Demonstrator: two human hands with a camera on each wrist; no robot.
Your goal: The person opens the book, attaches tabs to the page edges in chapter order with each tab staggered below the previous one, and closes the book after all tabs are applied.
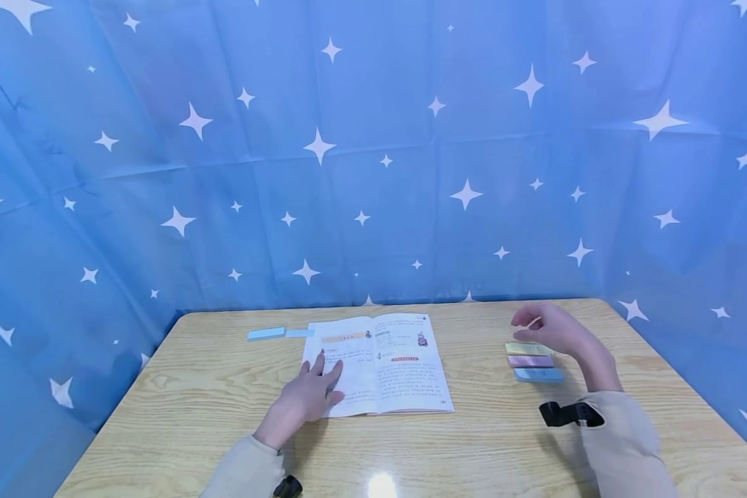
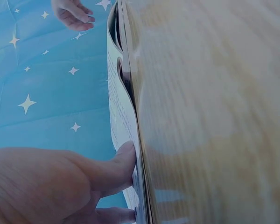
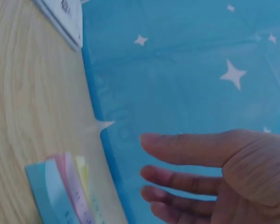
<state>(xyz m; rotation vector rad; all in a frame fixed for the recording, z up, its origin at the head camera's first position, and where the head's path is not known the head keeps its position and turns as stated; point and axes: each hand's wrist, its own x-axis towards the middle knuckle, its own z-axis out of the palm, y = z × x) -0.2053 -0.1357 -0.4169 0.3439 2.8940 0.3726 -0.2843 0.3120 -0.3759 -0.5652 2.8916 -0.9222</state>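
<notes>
An open book (image 1: 411, 373) lies on the table with printed text and small pictures on its pages. My left hand (image 1: 311, 394) rests on its left page with fingers spread; in the left wrist view the thumb (image 2: 123, 163) presses the page near the edge. At the right, my right hand (image 1: 550, 328) is raised over several sticky-note pads, with nothing between its fingers. These are a yellow pad (image 1: 529, 348), a pink-purple pad (image 1: 530, 361) and a blue pad (image 1: 539, 375), side by side. In the right wrist view its thumb (image 3: 186, 148) and fingers are apart, beside the pads.
A light-blue strip (image 1: 299, 333) overlaps the book's upper left edge, with another blue strip (image 1: 265, 334) beside it. The wooden table (image 1: 473, 443) ends at a blue curtain (image 1: 373, 173) with white stars.
</notes>
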